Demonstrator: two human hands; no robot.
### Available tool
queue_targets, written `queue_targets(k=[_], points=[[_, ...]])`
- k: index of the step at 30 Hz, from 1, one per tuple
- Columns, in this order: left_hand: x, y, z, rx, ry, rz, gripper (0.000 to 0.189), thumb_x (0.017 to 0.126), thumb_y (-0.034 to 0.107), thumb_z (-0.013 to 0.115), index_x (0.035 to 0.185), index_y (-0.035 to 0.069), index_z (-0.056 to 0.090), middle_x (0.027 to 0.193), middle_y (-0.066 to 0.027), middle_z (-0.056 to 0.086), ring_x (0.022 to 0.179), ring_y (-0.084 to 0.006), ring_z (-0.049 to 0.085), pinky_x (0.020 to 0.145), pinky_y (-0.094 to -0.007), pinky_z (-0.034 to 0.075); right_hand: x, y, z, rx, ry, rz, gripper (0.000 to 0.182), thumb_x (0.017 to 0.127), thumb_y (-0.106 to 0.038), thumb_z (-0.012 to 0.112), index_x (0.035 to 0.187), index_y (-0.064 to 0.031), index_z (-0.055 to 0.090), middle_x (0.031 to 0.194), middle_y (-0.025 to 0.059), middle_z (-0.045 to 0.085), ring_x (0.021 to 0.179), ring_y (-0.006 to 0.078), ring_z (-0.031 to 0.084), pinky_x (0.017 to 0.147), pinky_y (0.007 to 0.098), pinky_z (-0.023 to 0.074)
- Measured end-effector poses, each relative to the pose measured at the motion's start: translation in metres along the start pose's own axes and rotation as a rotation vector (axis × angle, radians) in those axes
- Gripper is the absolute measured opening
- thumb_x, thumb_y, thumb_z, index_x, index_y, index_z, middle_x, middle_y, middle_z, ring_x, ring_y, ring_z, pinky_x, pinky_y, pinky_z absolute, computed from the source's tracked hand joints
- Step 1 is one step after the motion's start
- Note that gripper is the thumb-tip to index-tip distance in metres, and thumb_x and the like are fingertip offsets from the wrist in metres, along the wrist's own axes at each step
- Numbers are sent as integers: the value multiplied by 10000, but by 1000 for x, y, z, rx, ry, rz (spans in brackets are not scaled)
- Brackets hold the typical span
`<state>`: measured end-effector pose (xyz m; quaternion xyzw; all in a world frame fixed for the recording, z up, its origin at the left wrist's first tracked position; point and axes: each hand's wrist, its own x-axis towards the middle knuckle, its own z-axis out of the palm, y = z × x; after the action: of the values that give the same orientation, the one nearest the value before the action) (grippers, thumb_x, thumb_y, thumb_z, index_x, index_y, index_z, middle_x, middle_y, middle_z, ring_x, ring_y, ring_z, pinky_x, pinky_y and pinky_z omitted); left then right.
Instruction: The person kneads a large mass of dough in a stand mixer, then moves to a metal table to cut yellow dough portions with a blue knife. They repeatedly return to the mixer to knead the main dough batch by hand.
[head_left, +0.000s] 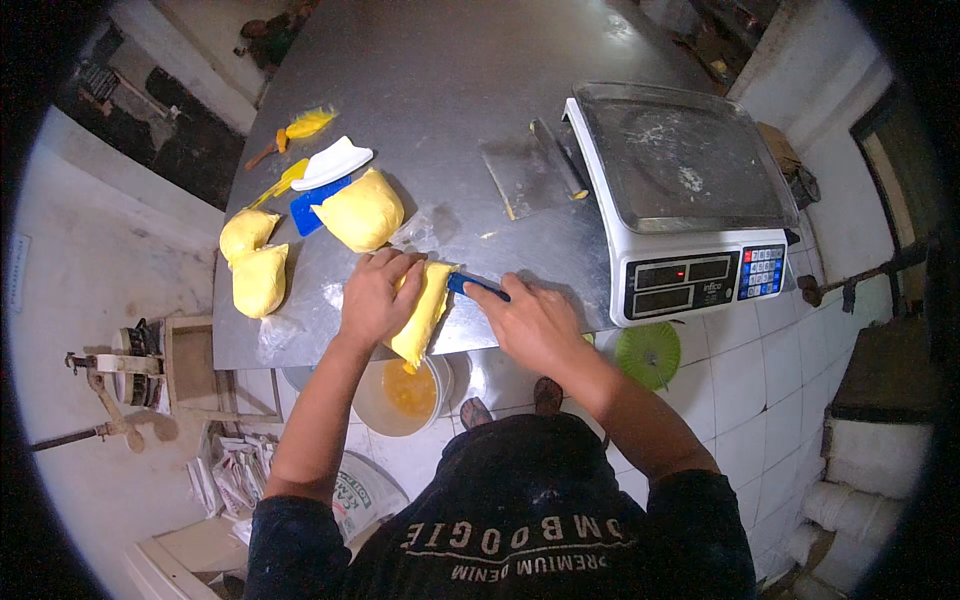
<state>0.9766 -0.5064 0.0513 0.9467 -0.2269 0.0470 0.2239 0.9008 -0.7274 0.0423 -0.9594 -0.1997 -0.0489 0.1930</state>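
My left hand (381, 296) presses on a plastic bag of soft yellow paste (426, 316) at the front edge of the metal table (457, 341). In my right hand (534, 319) is a blue flat tool (477, 286), perhaps a scraper, its end touching the bag's right side. A bucket (442, 390) with yellow contents stands on the floor under the bag's lower end. A fuller yellow bag (366, 212) sits just beyond my left hand, against a blue plastic scraper (309, 210). Two smaller tied yellow bags (259, 281) touch each other at the left.
A digital scale (679, 187) with a steel tray stands at the table's right. Near it lies a metal scraper (525, 176) with a tubular handle. Left lie a white scraper (334, 163) and a yellow-smeared tool (304, 127). A green round basket or lid (648, 355) is below the front edge.
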Motion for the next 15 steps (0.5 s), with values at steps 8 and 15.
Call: queue_targets(k=[8,15], points=[[-7,-9,4,-18,54,24,218,853,222,555,949,60,666,911,-131,623,886,-325,568,777,-408,465,-6,2,-15,-14,72,75,335,841,-140,521,1163,-154,611,841,157,574,656,327,636,587,420,527],[-37,-17,-15,-75,1,-159,445,889,403,504,1240,131,540,1112,-204,551,1030,-378,515,895,-450,423,-13,20,1,185,438,150,380,823,-67,616,1196,-139,604,802,127,547,645,293,581,592,400,475]])
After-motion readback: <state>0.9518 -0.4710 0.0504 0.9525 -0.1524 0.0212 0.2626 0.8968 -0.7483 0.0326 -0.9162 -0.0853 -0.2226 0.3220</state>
